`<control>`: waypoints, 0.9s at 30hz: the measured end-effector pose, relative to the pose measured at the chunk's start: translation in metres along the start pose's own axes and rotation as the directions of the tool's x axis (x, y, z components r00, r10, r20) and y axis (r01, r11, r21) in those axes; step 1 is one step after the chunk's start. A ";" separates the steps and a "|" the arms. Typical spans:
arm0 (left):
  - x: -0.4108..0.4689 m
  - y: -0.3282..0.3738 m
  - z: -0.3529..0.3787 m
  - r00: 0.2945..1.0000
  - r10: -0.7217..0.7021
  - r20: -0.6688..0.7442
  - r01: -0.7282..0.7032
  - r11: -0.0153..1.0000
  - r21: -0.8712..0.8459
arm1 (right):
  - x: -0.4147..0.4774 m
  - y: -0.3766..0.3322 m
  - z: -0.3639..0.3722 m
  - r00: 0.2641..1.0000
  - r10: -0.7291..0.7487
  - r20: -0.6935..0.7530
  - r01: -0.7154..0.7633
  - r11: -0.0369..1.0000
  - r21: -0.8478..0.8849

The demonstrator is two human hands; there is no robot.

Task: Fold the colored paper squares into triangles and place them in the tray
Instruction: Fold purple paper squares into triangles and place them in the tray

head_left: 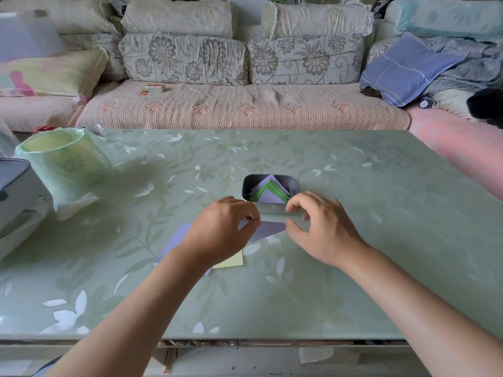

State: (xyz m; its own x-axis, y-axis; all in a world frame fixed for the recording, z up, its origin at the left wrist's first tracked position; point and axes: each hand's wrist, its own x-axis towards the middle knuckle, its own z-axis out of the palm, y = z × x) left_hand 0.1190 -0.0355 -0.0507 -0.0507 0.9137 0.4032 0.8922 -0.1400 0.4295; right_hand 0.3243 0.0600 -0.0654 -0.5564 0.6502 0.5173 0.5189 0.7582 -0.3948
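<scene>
A small dark metal tray (248, 183) stands at the table's middle and holds several folded green and lilac paper triangles (269, 192). Just in front of it lies a lilac folded paper (265, 230), its point aimed right. My left hand (224, 229) pinches that paper's left end with curled fingers. My right hand (318, 227) hovers at the paper's right tip, fingers loosely curled, and I cannot tell whether it touches the paper. Under my left wrist lie a flat lilac square (177, 240) and a pale yellow square (231, 261), partly hidden.
A green plastic-lined bin (62, 159) and a grey appliance (16, 191) stand at the table's left. The glass table top (353, 240) carries a leaf pattern. A sofa (239, 104) with cushions runs along the far side of the table.
</scene>
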 end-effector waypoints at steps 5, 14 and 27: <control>-0.001 0.011 0.006 1.000 0.019 -0.013 -0.019 1.000 -0.011 | 0.000 -0.006 0.007 0.995 -0.097 0.008 0.097 0.994 0.043; -0.006 0.020 0.013 0.998 0.016 -0.055 -0.013 0.999 0.046 | -0.003 -0.009 0.007 0.989 -0.135 0.060 0.134 0.991 0.031; 0.000 -0.008 -0.015 0.997 0.005 0.083 0.000 0.998 -0.064 | 0.000 -0.002 -0.003 0.996 -0.046 0.075 0.042 0.998 0.055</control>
State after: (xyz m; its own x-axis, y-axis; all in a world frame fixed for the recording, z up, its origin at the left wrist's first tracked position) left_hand 0.1055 -0.0403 -0.0422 -0.0090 0.9414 0.3370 0.8615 -0.1638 0.4805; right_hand 0.3252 0.0584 -0.0628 -0.6263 0.6168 0.4767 0.4591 0.7861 -0.4139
